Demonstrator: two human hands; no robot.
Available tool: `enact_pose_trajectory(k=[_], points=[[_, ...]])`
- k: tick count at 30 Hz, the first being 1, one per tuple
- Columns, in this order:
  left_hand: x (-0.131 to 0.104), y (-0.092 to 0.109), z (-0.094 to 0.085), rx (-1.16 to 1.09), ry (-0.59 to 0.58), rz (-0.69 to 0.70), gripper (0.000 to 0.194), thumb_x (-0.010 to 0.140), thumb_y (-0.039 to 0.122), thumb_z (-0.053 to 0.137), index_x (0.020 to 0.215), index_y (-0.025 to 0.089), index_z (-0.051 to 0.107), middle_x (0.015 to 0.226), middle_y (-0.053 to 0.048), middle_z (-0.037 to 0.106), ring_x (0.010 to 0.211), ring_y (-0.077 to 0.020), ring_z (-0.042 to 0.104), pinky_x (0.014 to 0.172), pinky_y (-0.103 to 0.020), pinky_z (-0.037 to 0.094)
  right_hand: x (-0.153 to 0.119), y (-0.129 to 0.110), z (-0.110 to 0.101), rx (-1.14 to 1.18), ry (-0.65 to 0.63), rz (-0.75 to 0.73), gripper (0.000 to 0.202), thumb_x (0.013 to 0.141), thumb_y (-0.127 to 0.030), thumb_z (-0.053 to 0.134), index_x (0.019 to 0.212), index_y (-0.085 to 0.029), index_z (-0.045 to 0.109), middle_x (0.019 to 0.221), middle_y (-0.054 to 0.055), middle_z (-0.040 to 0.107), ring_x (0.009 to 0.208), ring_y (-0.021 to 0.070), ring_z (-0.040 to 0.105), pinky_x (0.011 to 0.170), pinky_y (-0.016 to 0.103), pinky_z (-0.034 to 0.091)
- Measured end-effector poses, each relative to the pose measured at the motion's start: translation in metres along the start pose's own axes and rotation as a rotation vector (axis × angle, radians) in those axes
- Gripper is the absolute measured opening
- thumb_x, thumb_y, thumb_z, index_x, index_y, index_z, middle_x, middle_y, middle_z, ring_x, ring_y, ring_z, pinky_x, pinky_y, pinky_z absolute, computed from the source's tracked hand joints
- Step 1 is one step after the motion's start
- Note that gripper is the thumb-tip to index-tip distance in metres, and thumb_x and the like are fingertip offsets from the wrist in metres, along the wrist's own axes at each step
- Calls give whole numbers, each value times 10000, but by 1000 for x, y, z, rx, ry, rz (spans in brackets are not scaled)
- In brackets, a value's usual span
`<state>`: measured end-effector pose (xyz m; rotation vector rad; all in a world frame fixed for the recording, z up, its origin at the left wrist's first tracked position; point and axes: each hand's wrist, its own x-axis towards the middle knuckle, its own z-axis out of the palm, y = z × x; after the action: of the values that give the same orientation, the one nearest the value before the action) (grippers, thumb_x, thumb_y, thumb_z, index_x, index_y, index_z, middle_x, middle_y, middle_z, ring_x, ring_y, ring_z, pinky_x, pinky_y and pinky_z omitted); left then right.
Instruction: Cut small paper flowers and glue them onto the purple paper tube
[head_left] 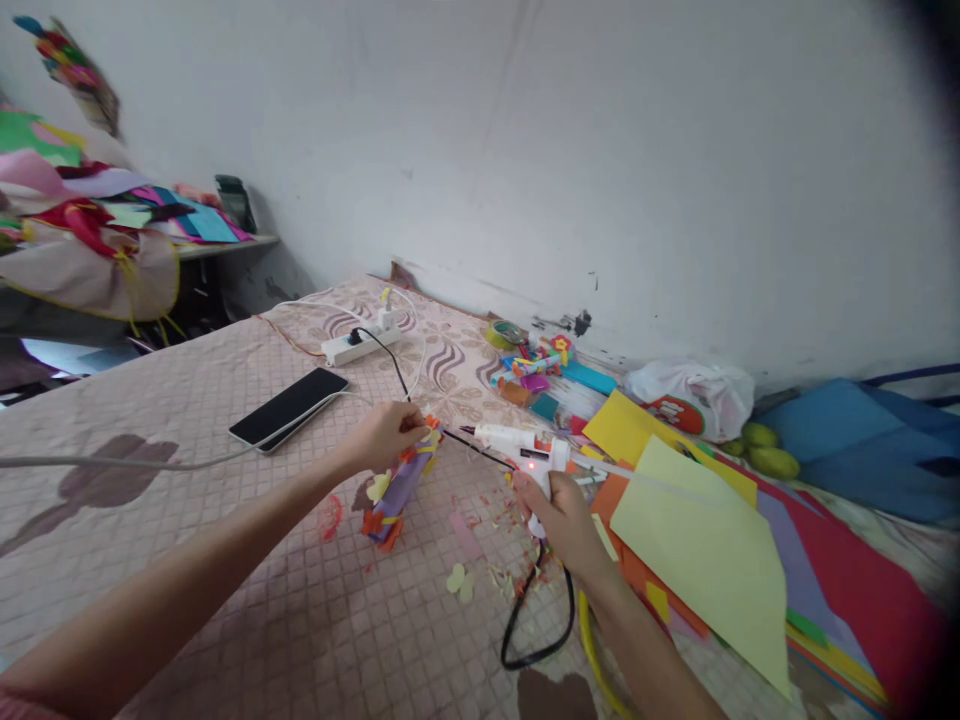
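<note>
My left hand (pixel 390 435) is closed at the upper end of a purple paper craft (pixel 403 488), which is trimmed with orange and yellow paper pieces. The fingertips pinch there; their exact contact is partly hidden. In my right hand (pixel 566 520) is a white hot glue gun (pixel 517 440), its small red light lit and its nozzle pointing left toward the craft, apart from it. A clear glue stick sticks out of its back. The gun's black cord loops below the grip. A pale yellow paper flower (pixel 460 582) and a pink paper strip (pixel 466 535) lie between the hands.
Left of the craft lies a black phone (pixel 289 408) with a white cable across it. Behind it stands a white power strip (pixel 361 343). Coloured paper sheets (pixel 705 550) spread at right. Green tape (pixel 504 333), a plastic bag (pixel 694 395) and green fruit (pixel 772 462) line the wall.
</note>
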<state>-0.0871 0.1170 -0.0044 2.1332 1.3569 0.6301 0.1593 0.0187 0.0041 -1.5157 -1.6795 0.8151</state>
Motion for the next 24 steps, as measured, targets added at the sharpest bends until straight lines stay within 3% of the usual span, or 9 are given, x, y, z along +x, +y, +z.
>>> enact_pose_trajectory(k=[8,16,24], points=[[15,10,-8,189,-91,-65,185,689,268,450,574,150,534,543,3,549,531,-110,468,496,-220,279,-6,9,0,-9,27,55,413,820,-487,450,550,-176,481,470,-20,464,468,120,442,453,219,312],[23,14,-8,287,-181,-64,186,649,254,444,500,151,487,481,9,481,474,-96,412,466,-232,228,-7,10,-2,-3,30,46,392,808,-459,485,536,-176,470,465,-30,445,453,116,436,452,222,304],[24,11,-4,318,-153,-63,225,656,268,437,458,162,454,446,4,458,454,-102,390,463,-241,216,-9,7,-3,12,16,57,385,805,-450,497,535,-177,470,465,-26,454,458,123,447,457,224,318]])
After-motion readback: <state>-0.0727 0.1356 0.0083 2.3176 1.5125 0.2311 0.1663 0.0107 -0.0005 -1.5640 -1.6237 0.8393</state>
